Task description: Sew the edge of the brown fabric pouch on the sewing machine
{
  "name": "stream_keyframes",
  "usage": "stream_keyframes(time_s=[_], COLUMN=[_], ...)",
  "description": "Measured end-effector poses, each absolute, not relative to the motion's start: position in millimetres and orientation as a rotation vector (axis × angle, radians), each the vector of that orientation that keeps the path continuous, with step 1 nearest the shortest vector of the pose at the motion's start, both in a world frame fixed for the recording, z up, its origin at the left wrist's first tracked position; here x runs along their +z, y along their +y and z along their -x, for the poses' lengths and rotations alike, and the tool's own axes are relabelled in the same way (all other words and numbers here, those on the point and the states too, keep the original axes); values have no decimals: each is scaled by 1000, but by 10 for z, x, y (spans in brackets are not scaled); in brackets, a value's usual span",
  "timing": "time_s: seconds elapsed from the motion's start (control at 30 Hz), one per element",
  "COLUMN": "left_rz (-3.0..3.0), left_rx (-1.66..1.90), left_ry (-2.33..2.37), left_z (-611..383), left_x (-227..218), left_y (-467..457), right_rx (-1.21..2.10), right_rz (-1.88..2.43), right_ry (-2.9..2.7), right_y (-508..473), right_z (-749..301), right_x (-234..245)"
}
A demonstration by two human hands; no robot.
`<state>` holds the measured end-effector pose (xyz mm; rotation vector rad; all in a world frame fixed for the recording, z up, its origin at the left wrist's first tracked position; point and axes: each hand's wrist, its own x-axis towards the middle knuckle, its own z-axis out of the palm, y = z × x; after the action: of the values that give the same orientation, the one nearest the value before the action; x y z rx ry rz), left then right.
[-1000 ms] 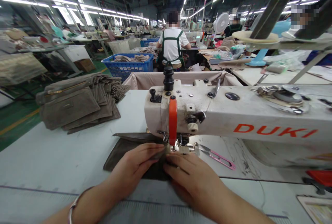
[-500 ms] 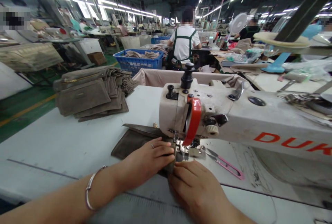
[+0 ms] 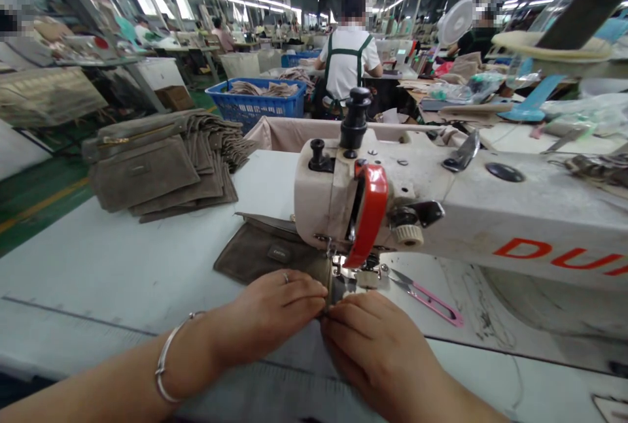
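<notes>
A grey-brown suede piece (image 3: 265,253) with a small label lies on the white table under the head of a cream sewing machine (image 3: 441,214) marked with red letters. My left hand (image 3: 269,315), a ring on one finger and a bangle at the wrist, lies on the piece's near edge with fingers pressed together. My right hand (image 3: 377,344) pinches the same edge just in front of the presser foot (image 3: 350,276). The fingertips of both hands meet there.
A stack of finished suede pieces (image 3: 161,168) lies at the back left of the table. Pink thread snips (image 3: 426,297) lie right of the needle. A blue basket (image 3: 255,99) and a seated person in a white shirt (image 3: 348,70) are beyond the table.
The view has shifted left and closer. The suede piece has slid toward me under the foot, showing its label, and both hands have drawn back with it.
</notes>
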<state>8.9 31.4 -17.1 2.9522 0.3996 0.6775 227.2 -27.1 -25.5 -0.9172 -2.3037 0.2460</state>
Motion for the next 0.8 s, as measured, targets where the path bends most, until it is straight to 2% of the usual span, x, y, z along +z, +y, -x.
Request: stream_keyframes(time_s=[0.37, 0.8], left_rz=[-2912, -2836], left_rx=[613, 628], left_ry=[472, 453], left_z=[-161, -144], left_x=[-175, -196], left_y=[308, 300], right_rx=[409, 387], right_rz=[961, 1067], right_ry=[-2361, -2366], right_y=[-296, -289], right_z=[-2403, -2353], right_x=[-166, -189])
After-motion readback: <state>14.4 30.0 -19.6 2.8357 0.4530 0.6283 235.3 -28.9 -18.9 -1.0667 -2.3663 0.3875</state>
